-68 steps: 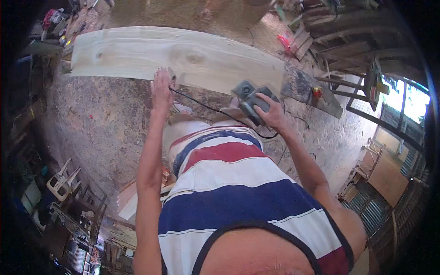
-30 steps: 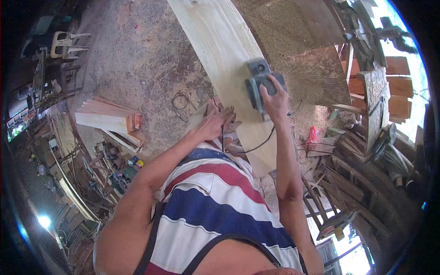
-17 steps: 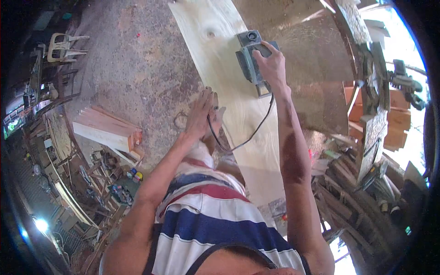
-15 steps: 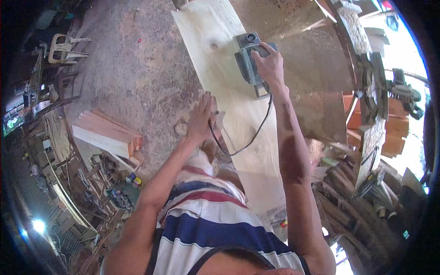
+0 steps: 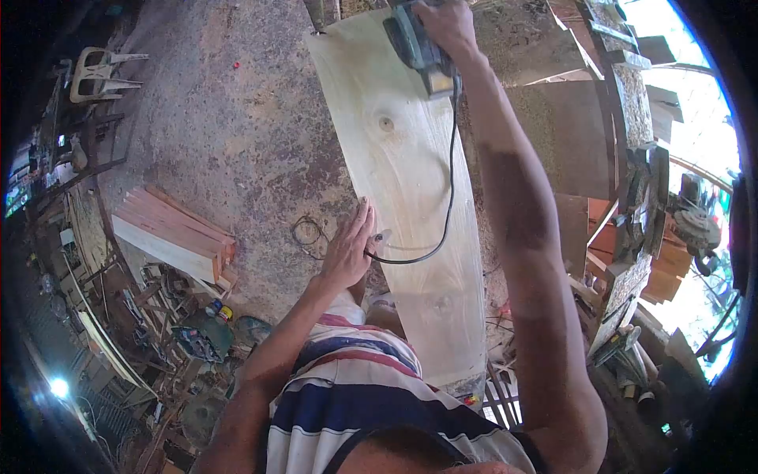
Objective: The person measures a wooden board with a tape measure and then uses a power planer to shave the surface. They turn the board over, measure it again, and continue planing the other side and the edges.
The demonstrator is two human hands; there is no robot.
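Note:
A long pale wooden board (image 5: 418, 189) runs from the top of the view down beside my body. At its far end, my right hand (image 5: 448, 30) grips a dark power tool (image 5: 414, 43) that rests on the wood near the right edge. Lower down, my left hand (image 5: 349, 246) lies at the board's left edge, over a black cord (image 5: 430, 251); the cord runs from the tool across the board to this hand. Its fingers are close together, and whether they pinch the cord cannot be made out.
Stacked reddish planks (image 5: 170, 237) lie on the floor at the left. A plastic chair (image 5: 95, 75) is at the upper left. Scrap wood and clutter line both sides, and a brown panel (image 5: 564, 138) is right of the board. A loop of cord (image 5: 308, 231) lies left of my left hand.
My right hand and the tool have moved up the view to the board's far end, with the arm more stretched. The cord is pulled longer. My left hand sits slightly lower in the view.

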